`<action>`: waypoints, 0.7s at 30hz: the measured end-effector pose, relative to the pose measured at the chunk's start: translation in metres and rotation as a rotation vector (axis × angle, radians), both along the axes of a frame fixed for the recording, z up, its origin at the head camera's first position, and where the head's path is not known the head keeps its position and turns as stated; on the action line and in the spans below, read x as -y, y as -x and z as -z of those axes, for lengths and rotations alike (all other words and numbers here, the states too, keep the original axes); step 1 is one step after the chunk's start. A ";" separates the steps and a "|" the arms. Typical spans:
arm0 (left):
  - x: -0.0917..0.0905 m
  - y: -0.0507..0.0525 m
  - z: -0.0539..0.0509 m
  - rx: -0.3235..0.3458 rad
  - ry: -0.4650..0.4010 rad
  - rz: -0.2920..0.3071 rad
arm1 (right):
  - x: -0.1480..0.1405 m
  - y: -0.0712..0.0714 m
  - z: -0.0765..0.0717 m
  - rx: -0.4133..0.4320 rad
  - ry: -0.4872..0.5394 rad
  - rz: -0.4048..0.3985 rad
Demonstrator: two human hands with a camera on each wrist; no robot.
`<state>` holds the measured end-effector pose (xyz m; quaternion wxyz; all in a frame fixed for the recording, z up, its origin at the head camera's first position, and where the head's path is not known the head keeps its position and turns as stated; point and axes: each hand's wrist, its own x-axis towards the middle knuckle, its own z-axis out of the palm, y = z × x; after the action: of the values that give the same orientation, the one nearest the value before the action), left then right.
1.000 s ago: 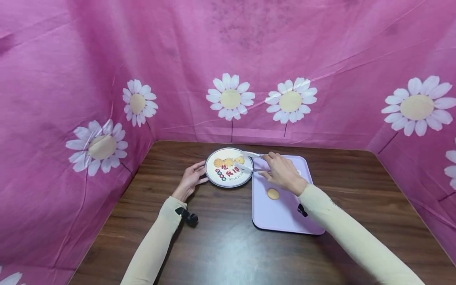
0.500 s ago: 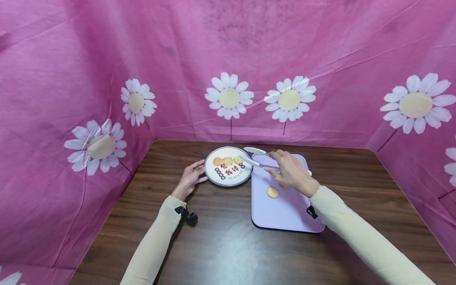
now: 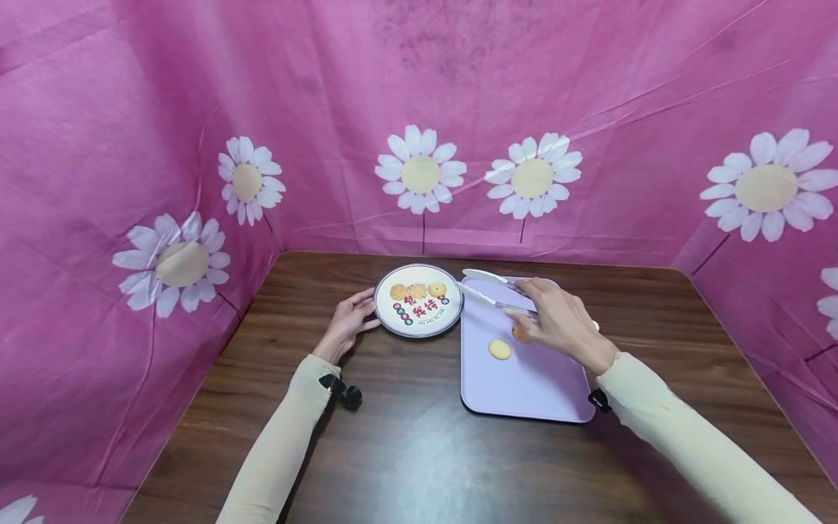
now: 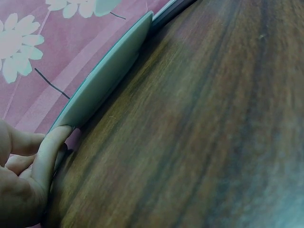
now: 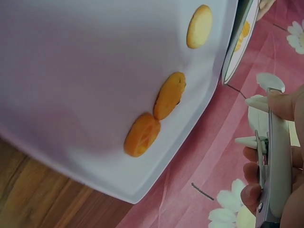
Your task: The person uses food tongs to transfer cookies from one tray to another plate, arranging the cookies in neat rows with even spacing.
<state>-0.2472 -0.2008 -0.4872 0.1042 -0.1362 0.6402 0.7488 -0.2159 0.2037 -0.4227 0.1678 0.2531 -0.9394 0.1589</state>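
Note:
My left hand holds the left rim of a round white plate with a dark edge line and printed writing. In the left wrist view the thumb meets the plate's edge. Three cookies lie in a row on the plate. My right hand grips metal tongs with white tips, spread apart with nothing between them, over the far left part of a lilac tray. On the tray lie a pale oval cookie, a browner cookie and an orange-brown cookie, the last hidden in the head view.
Plate and tray stand side by side on a dark wooden table, near its back edge. A pink cloth with large daisies hangs behind and at both sides. Black wrist cameras are strapped to the sleeves.
My right hand has drawn the tongs rightward, off the plate and over the tray; their tips have left the rightmost cookie there. My left hand stays at the plate's rim.

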 end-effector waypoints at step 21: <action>0.001 0.001 0.003 -0.005 0.000 0.017 | -0.034 -0.047 0.012 0.069 -0.067 0.023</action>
<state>-0.2487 -0.2013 -0.4901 0.1092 -0.1289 0.6414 0.7484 -0.1687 0.2378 -0.4345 0.1284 0.2422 -0.9523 0.1338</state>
